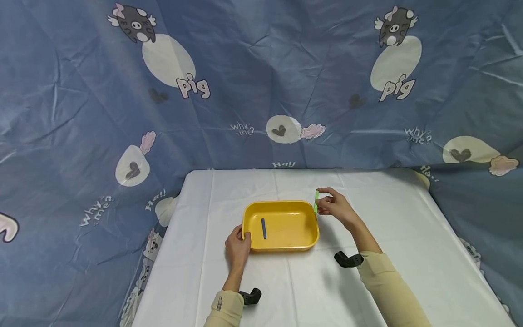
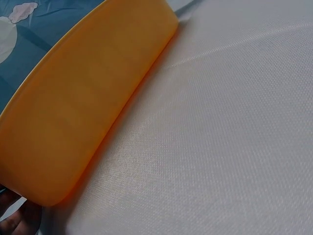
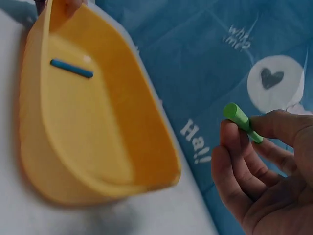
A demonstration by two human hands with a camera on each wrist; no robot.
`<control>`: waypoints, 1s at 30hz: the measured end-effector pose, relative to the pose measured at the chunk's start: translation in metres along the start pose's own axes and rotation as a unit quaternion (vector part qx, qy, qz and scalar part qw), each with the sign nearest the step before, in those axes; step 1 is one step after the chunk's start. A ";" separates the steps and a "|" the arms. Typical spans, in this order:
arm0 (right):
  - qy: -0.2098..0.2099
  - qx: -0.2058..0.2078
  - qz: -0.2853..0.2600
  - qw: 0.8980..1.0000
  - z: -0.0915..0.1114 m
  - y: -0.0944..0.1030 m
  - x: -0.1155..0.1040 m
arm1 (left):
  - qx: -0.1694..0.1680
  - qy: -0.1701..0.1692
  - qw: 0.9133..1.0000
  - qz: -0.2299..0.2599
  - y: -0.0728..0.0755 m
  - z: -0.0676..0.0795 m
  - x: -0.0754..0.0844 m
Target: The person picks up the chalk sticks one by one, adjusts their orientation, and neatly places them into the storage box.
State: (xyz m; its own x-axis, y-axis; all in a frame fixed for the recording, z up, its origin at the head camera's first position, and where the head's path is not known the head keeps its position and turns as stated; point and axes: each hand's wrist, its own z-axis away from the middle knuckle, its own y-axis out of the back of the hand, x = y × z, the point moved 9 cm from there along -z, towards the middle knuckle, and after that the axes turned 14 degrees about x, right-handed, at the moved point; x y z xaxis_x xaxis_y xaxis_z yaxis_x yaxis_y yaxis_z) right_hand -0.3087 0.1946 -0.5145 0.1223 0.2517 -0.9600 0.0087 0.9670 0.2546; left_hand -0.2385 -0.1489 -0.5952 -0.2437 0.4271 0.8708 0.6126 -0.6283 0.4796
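Note:
A yellow tray (image 1: 286, 247) with raised walls stands on the white-covered table. At its front left corner my left hand (image 1: 238, 247) grips the rim, thumb on the inner side and fingers outside. Inside the tray lies a thin blue stick (image 1: 263, 228), left of the middle. My right hand (image 1: 334, 206) pinches a short, round green stick (image 1: 316, 201) between thumb and fingertips, just past the tray's right end. In the right wrist view the green stick (image 3: 236, 116) shows a flat round end and is held apart from the tray. Only a few left fingers (image 2: 24, 218) show in the left wrist view.
A white cloth (image 1: 392, 213) covers the table on all sides of the tray. Behind and beside it hangs a blue printed curtain (image 1: 245, 81). Black wrist-worn devices sit at the left sleeve (image 1: 226, 306) and the right sleeve (image 1: 388, 281).

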 end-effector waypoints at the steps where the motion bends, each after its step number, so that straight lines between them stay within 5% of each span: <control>1: 0.002 -0.002 0.000 1.000 0.000 -0.002 -0.003 | 0.001 0.000 1.000 0.000 0.000 0.000 0.000; 14: 0.009 -0.036 -0.023 0.999 0.004 -0.038 -0.039 | -0.002 -0.007 1.000 0.001 0.004 -0.002 -0.001; 30: -0.010 -0.086 -0.009 0.996 -0.008 -0.104 -0.013 | -0.004 0.003 1.000 0.003 0.003 -0.002 0.000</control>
State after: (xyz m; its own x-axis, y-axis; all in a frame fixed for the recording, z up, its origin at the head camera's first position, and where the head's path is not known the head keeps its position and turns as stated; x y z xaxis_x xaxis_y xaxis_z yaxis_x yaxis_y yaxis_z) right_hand -0.3196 0.0914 -0.5296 0.1436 0.2350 -0.9613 -0.1582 0.9643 0.2121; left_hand -0.2384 -0.1514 -0.5936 -0.2450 0.4189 0.8744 0.6081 -0.6360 0.4751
